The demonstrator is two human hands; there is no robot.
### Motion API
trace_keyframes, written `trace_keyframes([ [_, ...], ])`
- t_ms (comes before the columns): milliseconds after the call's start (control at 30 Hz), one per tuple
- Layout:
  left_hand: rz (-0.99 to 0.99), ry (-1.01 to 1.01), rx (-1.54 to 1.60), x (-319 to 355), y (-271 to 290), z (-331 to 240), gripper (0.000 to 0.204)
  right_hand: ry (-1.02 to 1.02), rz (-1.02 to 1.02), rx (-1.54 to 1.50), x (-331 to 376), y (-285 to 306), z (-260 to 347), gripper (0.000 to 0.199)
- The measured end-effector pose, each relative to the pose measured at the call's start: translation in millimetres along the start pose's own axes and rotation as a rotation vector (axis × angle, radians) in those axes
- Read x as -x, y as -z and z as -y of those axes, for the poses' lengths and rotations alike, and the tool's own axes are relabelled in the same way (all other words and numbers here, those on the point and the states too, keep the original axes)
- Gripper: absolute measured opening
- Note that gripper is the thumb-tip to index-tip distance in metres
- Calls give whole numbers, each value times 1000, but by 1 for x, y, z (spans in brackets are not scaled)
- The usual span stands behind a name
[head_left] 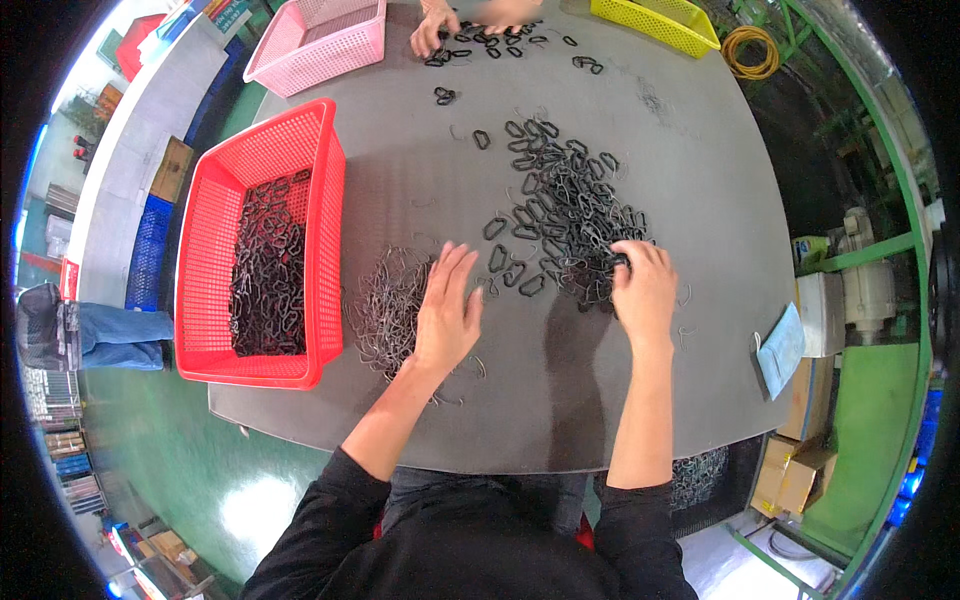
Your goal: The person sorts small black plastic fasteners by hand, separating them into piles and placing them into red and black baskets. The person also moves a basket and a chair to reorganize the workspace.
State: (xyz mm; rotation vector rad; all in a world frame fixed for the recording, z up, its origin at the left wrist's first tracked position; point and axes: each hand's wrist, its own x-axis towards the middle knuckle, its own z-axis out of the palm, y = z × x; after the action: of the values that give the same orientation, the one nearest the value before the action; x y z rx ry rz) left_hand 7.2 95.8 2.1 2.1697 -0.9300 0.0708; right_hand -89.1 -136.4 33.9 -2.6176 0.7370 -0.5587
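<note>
A large heap of black oval links (575, 205), shaped like small carabiners, lies at the middle right of the grey table. At the heap's near right edge, my right hand (645, 290) is closed, with a black link (620, 259) showing at its fingertips. My left hand (446, 312) is open, fingers stretched out, beside a tangled pile of thin wire scraps (385, 310). Nothing shows in the left palm's visible side. Left of the scraps stands a red plastic basket (327, 215), partly filled with black links (268, 270).
Across the grey table (420, 150), another person's hands (435, 28) work at a smaller group of links (490, 40). A pink basket (320, 50) and a yellow basket (660, 22) stand at the far edge. A blue face mask (781, 350) lies at the right edge.
</note>
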Motion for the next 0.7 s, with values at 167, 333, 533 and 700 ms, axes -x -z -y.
trace_keyframes([
  [167,50,-41,-117,-24,-26,-12,37,216,22,-78,1,-37,36,24],
  [333,39,-17,22,-40,-33,-20,26,309,-19,-112,-27,-74,34,19],
  [533,25,-203,-138,-82,-54,7,24,81,144,-4,-44,-73,24,23],
  [700,45,-131,-106,-85,-54,25,9,-232,277,-510,-45,-55,6,17],
])
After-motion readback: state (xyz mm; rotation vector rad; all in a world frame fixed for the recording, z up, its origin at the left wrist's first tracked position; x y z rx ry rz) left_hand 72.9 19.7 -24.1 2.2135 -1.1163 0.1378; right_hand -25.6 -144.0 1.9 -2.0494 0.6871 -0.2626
